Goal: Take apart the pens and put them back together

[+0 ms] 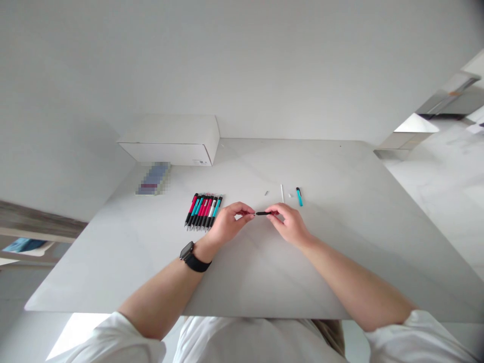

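My right hand pinches a short black pen grip section between thumb and fingertips. My left hand, a watch on its wrist, is closed at the other end of that section; its fingertips pinch something at the tip, too small to make out. Beyond my hands lie a thin white ink refill, a small metal spring-like piece, a small clear piece and a turquoise pen upper barrel with a black clip. Left of my left hand, several assembled pens in red, turquoise and white lie in a row.
A white box stands at the back left against the wall. In front of it is a blurred-out bluish item. The pale table has its front edge close to my body.
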Demonstrator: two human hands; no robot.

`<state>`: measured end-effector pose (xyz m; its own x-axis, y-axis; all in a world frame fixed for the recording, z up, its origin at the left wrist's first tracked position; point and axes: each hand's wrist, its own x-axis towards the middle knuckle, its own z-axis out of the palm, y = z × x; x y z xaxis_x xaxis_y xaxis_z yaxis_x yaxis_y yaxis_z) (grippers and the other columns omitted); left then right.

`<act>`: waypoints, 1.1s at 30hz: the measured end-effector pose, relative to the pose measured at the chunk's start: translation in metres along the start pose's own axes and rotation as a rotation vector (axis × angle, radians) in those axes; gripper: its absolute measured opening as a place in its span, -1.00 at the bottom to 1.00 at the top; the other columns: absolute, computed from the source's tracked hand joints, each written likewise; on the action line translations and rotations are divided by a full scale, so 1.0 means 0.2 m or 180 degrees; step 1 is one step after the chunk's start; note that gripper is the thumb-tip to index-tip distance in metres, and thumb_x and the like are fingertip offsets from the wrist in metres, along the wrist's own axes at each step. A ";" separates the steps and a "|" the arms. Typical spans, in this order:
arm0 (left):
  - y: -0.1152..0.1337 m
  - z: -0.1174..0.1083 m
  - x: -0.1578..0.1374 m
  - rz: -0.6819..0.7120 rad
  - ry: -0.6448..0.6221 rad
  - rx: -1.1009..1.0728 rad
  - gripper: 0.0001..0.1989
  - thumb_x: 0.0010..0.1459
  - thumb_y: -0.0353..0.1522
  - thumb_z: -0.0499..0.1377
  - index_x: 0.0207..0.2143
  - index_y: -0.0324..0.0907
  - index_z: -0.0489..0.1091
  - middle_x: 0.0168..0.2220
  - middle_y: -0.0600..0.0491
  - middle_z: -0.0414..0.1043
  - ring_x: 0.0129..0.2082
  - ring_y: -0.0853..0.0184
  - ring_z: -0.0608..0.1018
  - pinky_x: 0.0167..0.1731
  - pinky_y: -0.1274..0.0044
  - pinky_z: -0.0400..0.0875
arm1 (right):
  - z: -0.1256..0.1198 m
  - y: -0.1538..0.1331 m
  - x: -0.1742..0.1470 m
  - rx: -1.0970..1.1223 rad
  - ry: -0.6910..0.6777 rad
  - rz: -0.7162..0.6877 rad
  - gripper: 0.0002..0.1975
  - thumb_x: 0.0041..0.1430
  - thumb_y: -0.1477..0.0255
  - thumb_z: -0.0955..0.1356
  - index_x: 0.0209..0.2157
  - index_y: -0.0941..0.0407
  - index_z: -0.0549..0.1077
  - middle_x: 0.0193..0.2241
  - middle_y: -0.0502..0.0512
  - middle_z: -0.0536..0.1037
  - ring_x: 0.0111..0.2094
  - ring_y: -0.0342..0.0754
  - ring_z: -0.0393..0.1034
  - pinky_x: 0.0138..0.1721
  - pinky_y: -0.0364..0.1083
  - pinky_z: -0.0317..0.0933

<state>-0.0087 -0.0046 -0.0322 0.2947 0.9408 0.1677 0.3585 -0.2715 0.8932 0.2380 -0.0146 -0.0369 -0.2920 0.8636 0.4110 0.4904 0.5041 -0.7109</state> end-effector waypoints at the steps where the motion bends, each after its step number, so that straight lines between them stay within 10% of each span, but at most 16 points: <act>1: 0.00 0.00 0.00 -0.0021 0.0015 -0.0012 -0.80 0.28 -0.19 0.29 -0.16 -0.10 0.58 -0.21 0.00 0.63 -0.20 0.27 0.63 -0.14 0.46 0.52 | 0.00 0.00 0.00 -0.0004 0.0008 -0.0007 -0.87 0.37 0.42 0.37 -0.09 0.00 0.53 -0.20 0.10 0.63 -0.18 0.03 0.53 -0.08 0.01 0.40; 23: 0.04 0.02 -0.01 -0.0259 -0.0067 -0.0326 -0.76 0.25 -0.17 0.31 -0.17 -0.13 0.58 -0.22 0.01 0.64 -0.21 0.28 0.63 -0.16 0.50 0.49 | -0.03 -0.05 -0.01 -0.0459 0.0181 -0.0800 -0.77 0.34 0.54 0.38 -0.05 -0.04 0.53 -0.16 0.11 0.62 -0.13 0.07 0.49 -0.05 0.10 0.39; 33: 0.06 0.01 -0.02 -0.0169 0.0028 -0.0122 -0.77 0.26 -0.17 0.31 -0.17 -0.12 0.60 -0.24 0.01 0.64 -0.23 0.28 0.63 -0.18 0.50 0.49 | -0.05 -0.05 0.00 -0.0338 -0.0020 -0.0387 -0.90 0.42 0.33 0.36 -0.13 0.01 0.53 -0.28 0.10 0.60 -0.21 0.06 0.47 -0.11 0.05 0.35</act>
<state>-0.0029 -0.0116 -0.0236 0.2684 0.9554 0.1230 0.3392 -0.2133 0.9162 0.2411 -0.0202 -0.0254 -0.3595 0.7963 0.4866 0.5350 0.6031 -0.5917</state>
